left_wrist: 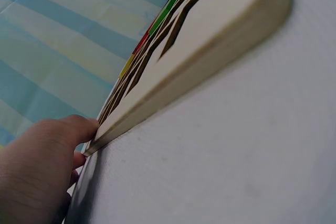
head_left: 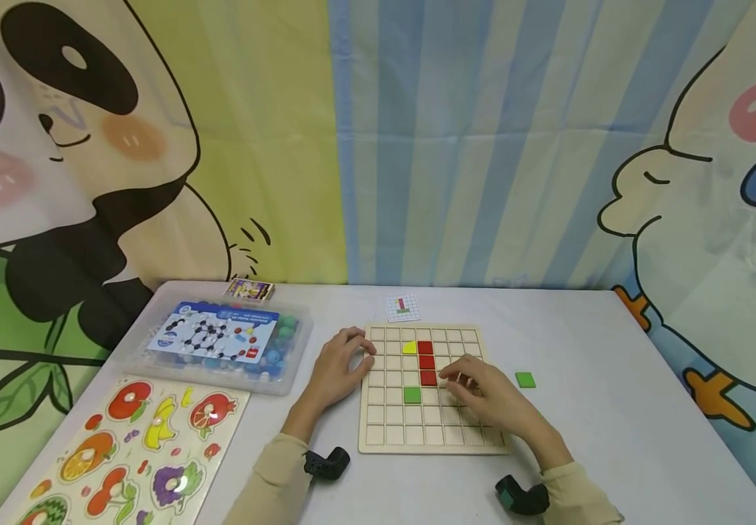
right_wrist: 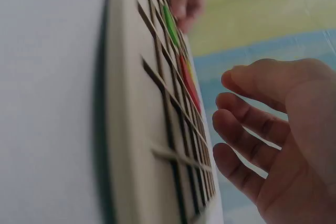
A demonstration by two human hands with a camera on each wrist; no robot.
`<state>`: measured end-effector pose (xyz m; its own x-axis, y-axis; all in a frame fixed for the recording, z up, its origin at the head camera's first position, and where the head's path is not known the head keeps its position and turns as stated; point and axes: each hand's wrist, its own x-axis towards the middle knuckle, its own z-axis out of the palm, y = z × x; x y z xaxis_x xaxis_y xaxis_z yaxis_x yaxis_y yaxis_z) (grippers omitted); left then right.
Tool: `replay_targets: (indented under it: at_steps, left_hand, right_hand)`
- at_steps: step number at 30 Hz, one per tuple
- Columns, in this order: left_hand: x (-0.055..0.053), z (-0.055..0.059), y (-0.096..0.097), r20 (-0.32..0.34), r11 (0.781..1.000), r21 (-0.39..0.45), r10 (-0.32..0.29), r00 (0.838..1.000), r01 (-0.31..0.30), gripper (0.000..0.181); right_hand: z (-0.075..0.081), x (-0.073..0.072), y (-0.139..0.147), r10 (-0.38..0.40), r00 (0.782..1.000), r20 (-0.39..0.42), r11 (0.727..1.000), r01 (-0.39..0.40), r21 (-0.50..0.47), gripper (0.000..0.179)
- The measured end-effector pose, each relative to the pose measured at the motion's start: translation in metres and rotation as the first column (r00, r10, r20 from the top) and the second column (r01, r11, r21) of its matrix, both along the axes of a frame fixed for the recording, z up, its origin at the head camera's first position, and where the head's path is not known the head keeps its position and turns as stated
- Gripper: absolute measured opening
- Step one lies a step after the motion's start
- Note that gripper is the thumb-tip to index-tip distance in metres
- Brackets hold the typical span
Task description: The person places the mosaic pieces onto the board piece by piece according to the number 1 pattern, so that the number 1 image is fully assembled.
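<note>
A wooden grid board (head_left: 391,436) lies on the table. Three red tiles (head_left: 426,363) stand in a column of its cells, with a yellow tile (head_left: 410,348) left of the top one. One green tile (head_left: 412,395) occupies a cell lower down, left of the column. My left hand (head_left: 340,368) holds the board's left edge near the far corner, its thumb (left_wrist: 81,128) at the rim. Over the board's right half hovers my right hand (head_left: 485,394), fingers loosely bent and apart, nothing between them in the right wrist view.
Right of the board lies a loose green tile (head_left: 525,380). Behind it is a small pattern card (head_left: 402,308). On the left are a clear plastic box (head_left: 299,343), a small printed box (head_left: 249,289) and a fruit picture board (head_left: 154,452).
</note>
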<state>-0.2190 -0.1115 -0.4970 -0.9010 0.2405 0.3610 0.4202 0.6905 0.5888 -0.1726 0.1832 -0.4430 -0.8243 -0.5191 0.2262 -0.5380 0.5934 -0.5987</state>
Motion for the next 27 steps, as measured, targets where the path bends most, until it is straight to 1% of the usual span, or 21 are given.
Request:
replay_targets:
  at_steps: [4,8,11,14,19,23,26,27]
  left_hand:
    - [-0.001,0.000,0.000,-0.003,1.000,-0.001,-0.006,1.000,0.006,0.007]
    - [-0.001,0.001,0.000,-0.004,1.000,-0.001,-0.008,1.000,0.008,0.007]
    - [-0.001,0.001,0.001,-0.002,1.000,0.001,-0.003,1.000,0.003,0.008]
    - [0.000,0.000,0.000,-0.001,1.000,0.001,0.001,1.000,-0.001,0.008]
    - [-0.001,-0.001,0.000,-0.004,1.000,-0.003,0.007,1.000,-0.007,0.008]
    - [-0.001,-0.001,0.000,-0.001,1.000,-0.003,0.010,1.000,-0.010,0.008]
    - [0.000,-0.001,0.001,0.006,1.000,-0.002,0.011,1.000,-0.011,0.008]
    - [0.000,0.000,0.001,0.008,1.000,-0.003,0.010,1.000,-0.010,0.008]
  right_hand:
    - [0.003,-0.007,0.025,-0.072,0.997,-0.008,0.997,0.072,0.002,0.019]
    - [0.004,-0.013,0.052,-0.161,0.987,-0.021,0.986,0.162,0.042,0.021]
    - [0.005,-0.014,0.069,-0.229,0.973,0.002,0.969,0.228,0.089,0.022]
    - [0.008,-0.013,0.083,-0.275,0.961,0.043,0.954,0.267,0.133,0.024]
    - [0.010,-0.010,0.097,-0.308,0.943,0.127,0.941,0.282,0.185,0.032]
    - [0.010,-0.009,0.100,-0.331,0.921,0.204,0.933,0.287,0.218,0.037]
    - [0.009,-0.008,0.101,-0.343,0.910,0.232,0.929,0.294,0.224,0.038]
    - [0.009,-0.008,0.101,-0.339,0.911,0.234,0.931,0.289,0.223,0.038]
